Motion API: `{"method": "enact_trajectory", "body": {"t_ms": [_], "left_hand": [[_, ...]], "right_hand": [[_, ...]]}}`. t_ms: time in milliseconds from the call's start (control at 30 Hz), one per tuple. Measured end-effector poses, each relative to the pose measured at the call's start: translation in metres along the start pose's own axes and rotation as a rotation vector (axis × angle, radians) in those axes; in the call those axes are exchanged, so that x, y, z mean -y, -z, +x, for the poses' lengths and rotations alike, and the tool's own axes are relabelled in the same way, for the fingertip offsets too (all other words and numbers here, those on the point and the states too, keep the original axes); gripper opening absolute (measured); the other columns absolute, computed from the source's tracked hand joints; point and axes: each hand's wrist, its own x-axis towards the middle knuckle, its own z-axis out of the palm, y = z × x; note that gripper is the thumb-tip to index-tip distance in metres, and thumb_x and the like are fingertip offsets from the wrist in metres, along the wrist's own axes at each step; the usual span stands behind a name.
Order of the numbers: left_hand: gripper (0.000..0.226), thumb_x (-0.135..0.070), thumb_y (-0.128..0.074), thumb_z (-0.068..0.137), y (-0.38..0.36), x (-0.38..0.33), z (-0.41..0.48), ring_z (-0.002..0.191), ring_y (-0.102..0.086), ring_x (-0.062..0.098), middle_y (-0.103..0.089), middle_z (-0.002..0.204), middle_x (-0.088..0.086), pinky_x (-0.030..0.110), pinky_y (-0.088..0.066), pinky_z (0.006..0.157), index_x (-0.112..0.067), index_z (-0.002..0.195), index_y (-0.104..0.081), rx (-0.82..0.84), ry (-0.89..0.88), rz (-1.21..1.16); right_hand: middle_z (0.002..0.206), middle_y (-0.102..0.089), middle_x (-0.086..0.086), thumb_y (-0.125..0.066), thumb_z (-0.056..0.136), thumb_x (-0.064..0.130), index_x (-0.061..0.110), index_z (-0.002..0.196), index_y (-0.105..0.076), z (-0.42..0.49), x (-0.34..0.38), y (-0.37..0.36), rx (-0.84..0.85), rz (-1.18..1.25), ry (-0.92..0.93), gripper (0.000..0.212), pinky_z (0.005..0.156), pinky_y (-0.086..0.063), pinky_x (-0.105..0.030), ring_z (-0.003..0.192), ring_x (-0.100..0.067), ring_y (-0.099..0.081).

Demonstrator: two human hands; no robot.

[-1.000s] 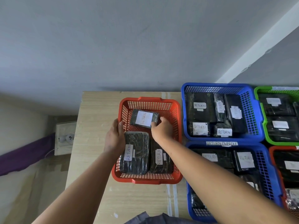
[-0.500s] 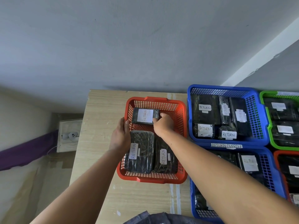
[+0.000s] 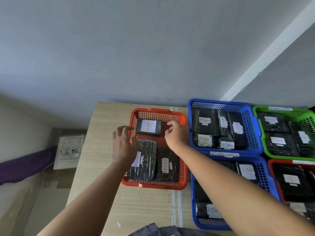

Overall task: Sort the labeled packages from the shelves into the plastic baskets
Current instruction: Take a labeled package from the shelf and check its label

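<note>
In the near end of the red basket (image 3: 153,185) two dark wrapped packages lie side by side, the left package (image 3: 144,166) and the right package (image 3: 167,165), each labelled RETURN. My left hand (image 3: 124,145) hangs over the basket's left rim, fingers loose and empty; it may brush the rim, I cannot tell. My right hand (image 3: 176,135) hovers lightly curled, holding nothing. Between them, at the far end, lies the small package (image 3: 148,126), also marked RETURN, free of both hands. To the right, the blue basket (image 3: 252,126) bears a strip (image 3: 224,154) reading RETURN OVERDUE.
</note>
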Motion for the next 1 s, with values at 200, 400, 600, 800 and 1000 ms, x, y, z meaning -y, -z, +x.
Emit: {"method": "enact_trajectory", "body": {"t_ms": [200,400,600,800,1000], "left_hand": [[0.032,-0.011,-0.061,0.099,-0.003,-0.048,-0.021,0.129,-0.047,0.015,-0.058,0.136,-0.004,0.043,-0.045,0.116,-0.025,0.128,-0.063,0.088,-0.115,-0.091],[0.032,-0.019,-0.064,0.100,-0.007,-0.099,-0.054,0.128,-0.055,0.011,-0.066,0.132,-0.009,0.037,-0.046,0.113,-0.029,0.130,-0.067,0.265,-0.247,-0.077],[0.027,-0.028,-0.066,0.100,-0.034,-0.150,-0.104,0.127,-0.055,0.013,-0.067,0.128,-0.009,0.035,-0.045,0.108,-0.028,0.126,-0.069,0.337,-0.426,-0.009],[0.014,-0.023,-0.074,0.092,-0.082,-0.221,-0.182,0.109,-0.062,0.016,-0.073,0.106,-0.012,0.031,-0.049,0.095,-0.028,0.105,-0.075,0.312,-0.544,-0.064],[0.009,-0.025,-0.069,0.094,-0.137,-0.299,-0.273,0.105,-0.062,0.018,-0.073,0.104,-0.011,0.036,-0.051,0.092,-0.026,0.101,-0.074,0.367,-0.669,-0.095]], "right_hand": [[0.104,-0.064,0.008,-0.063,0.096,0.005,0.023,0.118,-0.070,-0.029,-0.024,0.046,-0.120,0.011,0.120,0.029,0.079,-0.057,-0.025,0.092,-0.009,-0.062],[0.116,-0.064,0.007,-0.063,0.096,0.008,0.027,0.127,-0.068,-0.055,-0.056,0.100,-0.207,0.021,0.140,0.037,0.082,-0.055,-0.029,0.103,-0.012,-0.062],[0.133,-0.064,-0.001,-0.067,0.097,0.021,0.024,0.144,-0.060,-0.083,-0.116,0.165,-0.261,-0.001,0.147,0.048,0.097,-0.054,-0.034,0.120,-0.019,-0.059],[0.142,-0.063,-0.005,-0.074,0.092,0.035,0.020,0.151,-0.056,-0.132,-0.216,0.240,-0.306,-0.046,0.179,0.063,0.109,-0.047,-0.041,0.130,-0.029,-0.055],[0.139,-0.065,-0.005,-0.075,0.091,0.037,0.019,0.147,-0.059,-0.193,-0.321,0.313,-0.416,-0.021,0.142,0.061,0.111,-0.046,-0.043,0.131,-0.028,-0.056]]}}
